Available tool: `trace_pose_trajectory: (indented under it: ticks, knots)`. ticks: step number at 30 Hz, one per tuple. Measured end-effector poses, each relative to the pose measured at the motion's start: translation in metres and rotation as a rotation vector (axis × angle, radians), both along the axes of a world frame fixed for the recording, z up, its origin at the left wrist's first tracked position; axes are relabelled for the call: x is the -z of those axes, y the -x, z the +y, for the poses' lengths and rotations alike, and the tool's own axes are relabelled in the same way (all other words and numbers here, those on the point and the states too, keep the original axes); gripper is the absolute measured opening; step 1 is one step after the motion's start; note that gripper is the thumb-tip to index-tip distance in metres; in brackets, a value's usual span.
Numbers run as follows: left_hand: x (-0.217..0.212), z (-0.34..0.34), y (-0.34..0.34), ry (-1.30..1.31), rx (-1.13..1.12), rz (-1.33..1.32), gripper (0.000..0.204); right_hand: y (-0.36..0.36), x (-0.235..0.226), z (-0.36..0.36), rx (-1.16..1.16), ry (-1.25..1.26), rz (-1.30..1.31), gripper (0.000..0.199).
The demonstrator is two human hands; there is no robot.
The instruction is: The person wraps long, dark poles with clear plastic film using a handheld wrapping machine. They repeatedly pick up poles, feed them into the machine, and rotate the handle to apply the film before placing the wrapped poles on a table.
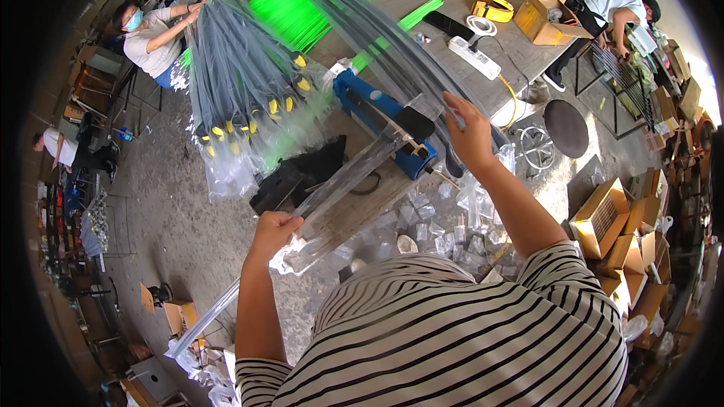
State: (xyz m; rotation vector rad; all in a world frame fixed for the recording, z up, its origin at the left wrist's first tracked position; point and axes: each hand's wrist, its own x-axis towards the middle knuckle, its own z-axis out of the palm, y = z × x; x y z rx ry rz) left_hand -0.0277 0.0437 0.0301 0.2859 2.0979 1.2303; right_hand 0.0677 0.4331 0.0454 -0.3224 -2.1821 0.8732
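Observation:
My left hand point(273, 235) is closed on the near end of a long clear plastic sleeve point(343, 179). The sleeve runs slantwise up across a blue bar sealer point(369, 103), under or beside its black handle pad point(415, 122). Past the sealer, my right hand point(470, 134) has its fingertips pinched at the sleeve's far end; its palm side is hidden. Beside the right hand lie long dark strips in clear sleeves point(377, 26). Left of the sealer, a bundle of grey sleeved strips with yellow tips point(241, 60) hangs over the table edge.
Bright green rods point(302, 0) lie across the table, near a white power strip point(473, 58) and a yellow tape dispenser point(492, 7). Small clear bags litter the floor. Cardboard boxes point(599, 215) stand at right. A masked person point(154, 41) touches the bundle's far end.

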Motion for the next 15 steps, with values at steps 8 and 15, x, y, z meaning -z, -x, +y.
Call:
trace_pose_trajectory:
  ticks: [8,15]
  knots:
    - [0.000,0.002,0.004,-0.008,0.009,-0.033,0.024,-0.028,-0.020,-0.026,-0.217,-0.533,-0.059,0.037]
    - [0.001,0.003,0.004,0.021,0.012,0.015,0.024,-0.034,-0.011,-0.029,-0.196,-0.533,-0.084,0.039]
